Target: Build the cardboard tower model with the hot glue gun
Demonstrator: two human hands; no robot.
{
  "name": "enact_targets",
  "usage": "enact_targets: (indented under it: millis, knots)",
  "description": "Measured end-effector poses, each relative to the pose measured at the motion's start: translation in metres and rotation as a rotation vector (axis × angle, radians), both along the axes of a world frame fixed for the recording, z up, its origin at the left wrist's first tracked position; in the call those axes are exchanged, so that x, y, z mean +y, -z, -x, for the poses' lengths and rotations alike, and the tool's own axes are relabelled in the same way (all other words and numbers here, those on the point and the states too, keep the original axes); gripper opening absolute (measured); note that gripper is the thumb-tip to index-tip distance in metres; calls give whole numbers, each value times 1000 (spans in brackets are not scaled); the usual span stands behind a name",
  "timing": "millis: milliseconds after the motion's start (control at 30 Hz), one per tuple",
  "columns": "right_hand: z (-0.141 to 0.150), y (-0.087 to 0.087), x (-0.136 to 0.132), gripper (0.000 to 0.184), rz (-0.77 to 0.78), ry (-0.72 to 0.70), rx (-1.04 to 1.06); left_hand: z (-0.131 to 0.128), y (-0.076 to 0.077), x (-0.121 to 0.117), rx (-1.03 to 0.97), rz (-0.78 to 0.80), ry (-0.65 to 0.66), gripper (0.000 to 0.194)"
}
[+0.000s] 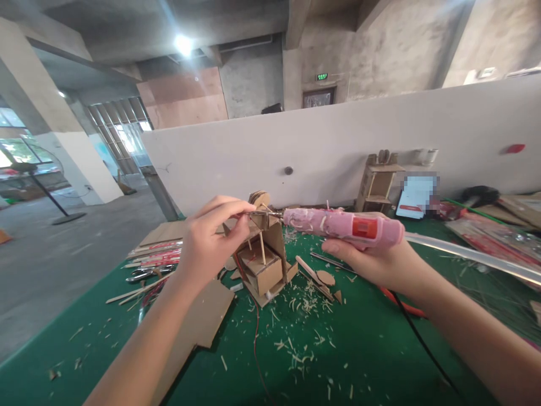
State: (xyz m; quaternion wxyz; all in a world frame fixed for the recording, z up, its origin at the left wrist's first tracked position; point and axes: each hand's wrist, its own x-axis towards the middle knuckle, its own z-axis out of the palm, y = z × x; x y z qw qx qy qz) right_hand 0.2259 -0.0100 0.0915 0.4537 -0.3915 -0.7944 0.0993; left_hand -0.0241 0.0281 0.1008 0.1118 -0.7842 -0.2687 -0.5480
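Note:
My right hand [372, 262] is wrapped round a pink hot glue gun [342, 224], held level with a clear glue stick [469, 254] trailing from its back. Its metal nozzle touches the top of a small cardboard model [264, 265] that stands on the green table [338, 349]. My left hand [211, 239] pinches a small piece at the model's top, right at the nozzle tip. The model has a box base, thin wooden sticks and round cardboard discs on top.
Cardboard sheets [203, 318] lie under my left arm. Pliers and wooden sticks [147, 273] sit at the left edge. Wood shavings litter the middle. A second cardboard model [376, 183] and a phone [416, 197] stand by the white partition. A black cable [418, 338] runs under my right arm.

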Motion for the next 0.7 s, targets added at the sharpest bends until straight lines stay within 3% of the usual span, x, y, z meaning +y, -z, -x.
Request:
enact_targets:
  millis: [100,333,700]
  knots:
    - [0,1,1,25,-31,0,-48,0,0,0,8,-1,16,20]
    - [0,1,-1,26,101,-46,-58,0,1,1,-45,9,38,24]
    - [0,1,1,23,55,-63,-47,1,1,1,-39,38,58,24]
